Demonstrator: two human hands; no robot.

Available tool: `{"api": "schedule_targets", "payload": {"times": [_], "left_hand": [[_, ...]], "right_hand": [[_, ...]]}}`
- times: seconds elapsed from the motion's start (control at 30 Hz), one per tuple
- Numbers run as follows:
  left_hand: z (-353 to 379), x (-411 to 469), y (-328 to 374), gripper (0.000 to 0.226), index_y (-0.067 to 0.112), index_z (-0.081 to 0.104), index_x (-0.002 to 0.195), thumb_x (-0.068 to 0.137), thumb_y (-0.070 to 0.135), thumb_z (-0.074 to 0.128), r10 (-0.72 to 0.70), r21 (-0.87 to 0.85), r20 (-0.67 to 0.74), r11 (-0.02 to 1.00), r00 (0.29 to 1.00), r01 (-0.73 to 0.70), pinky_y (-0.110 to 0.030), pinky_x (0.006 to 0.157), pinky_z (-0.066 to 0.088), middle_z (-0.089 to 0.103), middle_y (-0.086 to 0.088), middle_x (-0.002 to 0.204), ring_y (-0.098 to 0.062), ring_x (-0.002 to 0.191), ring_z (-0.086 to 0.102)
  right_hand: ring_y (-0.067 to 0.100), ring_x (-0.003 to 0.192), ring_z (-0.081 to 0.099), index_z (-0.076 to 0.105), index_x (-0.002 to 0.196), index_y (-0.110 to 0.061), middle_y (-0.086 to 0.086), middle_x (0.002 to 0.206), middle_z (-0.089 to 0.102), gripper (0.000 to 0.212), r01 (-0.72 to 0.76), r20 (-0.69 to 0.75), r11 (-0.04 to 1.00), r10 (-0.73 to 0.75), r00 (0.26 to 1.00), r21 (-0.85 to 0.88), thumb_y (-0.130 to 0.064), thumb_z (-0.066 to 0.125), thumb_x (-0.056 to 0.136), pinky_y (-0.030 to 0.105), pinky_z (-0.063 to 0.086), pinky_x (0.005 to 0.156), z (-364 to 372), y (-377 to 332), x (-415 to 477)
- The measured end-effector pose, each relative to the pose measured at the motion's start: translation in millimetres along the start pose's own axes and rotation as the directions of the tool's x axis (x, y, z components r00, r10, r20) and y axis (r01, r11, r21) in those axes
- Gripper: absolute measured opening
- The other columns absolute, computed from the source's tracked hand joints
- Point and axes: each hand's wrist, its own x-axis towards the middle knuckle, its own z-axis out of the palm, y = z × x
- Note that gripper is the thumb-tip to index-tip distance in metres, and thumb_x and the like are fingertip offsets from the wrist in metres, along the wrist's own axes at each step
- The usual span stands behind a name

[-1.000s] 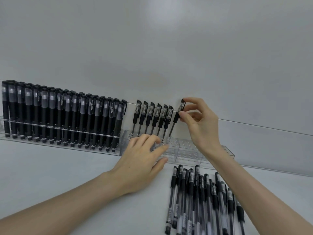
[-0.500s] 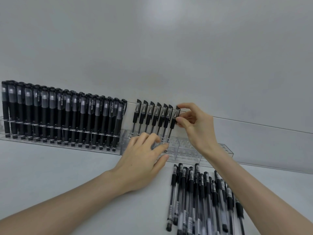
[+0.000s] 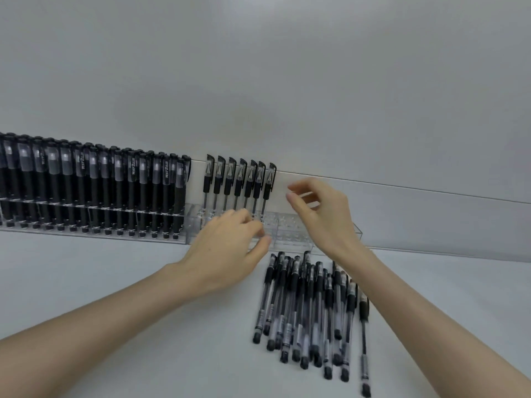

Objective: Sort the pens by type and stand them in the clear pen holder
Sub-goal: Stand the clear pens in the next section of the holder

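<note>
A long clear pen holder [image 3: 290, 229] runs along the back of the white table. Its left stretch is full of thick black pens [image 3: 94, 188] standing upright. To their right stand several thin black-capped gel pens [image 3: 240, 185] in a row. My left hand [image 3: 227, 254] rests with straight fingers on the holder's front, below those thin pens. My right hand [image 3: 321, 214] hovers just right of the last thin pen [image 3: 268, 185], fingers loosely curled and holding nothing. A pile of thin gel pens [image 3: 310, 308] lies flat in front of the holder.
The holder's right part [image 3: 344, 228] has unfilled holes. A white wall rises behind the holder, with a ledge [image 3: 431, 191] running off to the right. Bare white tabletop [image 3: 115, 282] lies left of the loose pile.
My right hand lowered the thin pen into the holder beside the others, let go of it and drew back to the right. My left hand stayed on the holder.
</note>
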Motion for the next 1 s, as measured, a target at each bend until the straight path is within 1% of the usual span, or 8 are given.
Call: {"api": "schedule_targets", "payload": {"times": [0.13,0.27,0.37,0.43,0.5,0.67,0.83,1.0], "left_hand": [[-2,-24,32,0.042,0.025,0.055,0.116,0.093,0.055,0.038,-0.138,-0.076,0.122,0.986,0.983,0.148,-0.028,0.085,0.044,0.055,0.009,0.111,-0.008,0.093,0.051],[6,-48,63,0.060,0.022,0.044,0.129,0.087,0.064,0.040,-0.311,-0.087,0.169,0.941,0.935,0.328,-0.029,0.091,0.042,0.050,0.008,0.126,-0.013,0.107,0.049],[13,-52,75,0.055,0.017,0.045,0.125,0.088,0.058,0.049,-0.400,-0.095,0.176,0.902,0.899,0.420,-0.031,0.089,0.043,0.051,0.003,0.118,-0.015,0.103,0.050],[14,-49,80,0.054,0.014,0.046,0.124,0.087,0.052,0.057,-0.460,-0.156,0.206,0.856,0.863,0.493,-0.031,0.085,0.045,0.053,0.002,0.108,-0.015,0.096,0.054],[13,-44,78,0.057,0.009,0.049,0.122,0.084,0.047,0.065,-0.520,-0.233,0.258,0.785,0.814,0.575,-0.029,0.080,0.046,0.059,0.001,0.098,-0.015,0.090,0.057],[8,-31,68,0.045,-0.006,0.068,0.088,0.076,0.037,0.075,-0.529,-0.320,0.386,0.692,0.756,0.648,-0.027,0.064,0.041,0.070,-0.016,0.076,-0.018,0.062,0.054],[3,-33,69,0.041,-0.010,0.066,0.079,0.084,0.030,0.067,-0.521,-0.306,0.395,0.702,0.756,0.643,-0.023,0.054,0.035,0.052,-0.013,0.063,-0.018,0.051,0.042],[1,-34,76,0.025,0.007,0.053,0.070,0.091,0.020,0.056,-0.500,-0.230,0.362,0.770,0.787,0.595,-0.018,0.035,0.025,0.040,-0.007,0.054,-0.014,0.039,0.033]], "right_hand": [[0.000,0.083,0.057,0.067,0.098,-0.015,-0.005,0.095,0.065,0.013,0.005,0.183,0.997,0.009,0.983,-0.078,-0.022,0.057,0.094,0.009,0.044,0.072,-19,10,-36],[0.012,0.101,0.057,0.065,0.109,-0.017,-0.002,0.109,0.064,0.022,0.028,0.411,0.992,0.025,0.911,-0.122,-0.029,0.053,0.096,0.030,0.045,0.091,-35,19,-61],[0.015,0.110,0.053,0.061,0.120,-0.018,-0.003,0.119,0.062,0.029,0.101,0.503,0.986,-0.021,0.864,-0.132,-0.033,0.049,0.098,0.025,0.037,0.091,-41,26,-73],[0.017,0.113,0.051,0.057,0.124,-0.021,-0.004,0.121,0.061,0.032,0.099,0.543,0.989,-0.023,0.839,-0.112,-0.037,0.046,0.098,0.031,0.037,0.096,-40,31,-79],[0.018,0.116,0.049,0.054,0.127,-0.025,-0.006,0.122,0.060,0.034,0.087,0.564,0.991,-0.012,0.826,-0.106,-0.041,0.044,0.098,0.039,0.037,0.099,-37,36,-84],[0.019,0.120,0.047,0.049,0.133,-0.024,-0.004,0.128,0.058,0.040,0.075,0.552,0.993,-0.013,0.834,-0.090,-0.042,0.045,0.097,0.042,0.036,0.103,-37,40,-85],[0.017,0.119,0.047,0.050,0.132,-0.022,-0.003,0.128,0.057,0.041,0.073,0.574,0.992,0.001,0.819,-0.106,-0.043,0.042,0.098,0.041,0.036,0.103,-38,40,-84],[0.019,0.113,0.053,0.054,0.128,-0.019,-0.002,0.121,0.062,0.037,0.060,0.568,0.995,-0.007,0.823,-0.074,-0.039,0.043,0.099,0.039,0.039,0.098,-42,34,-83]]}}
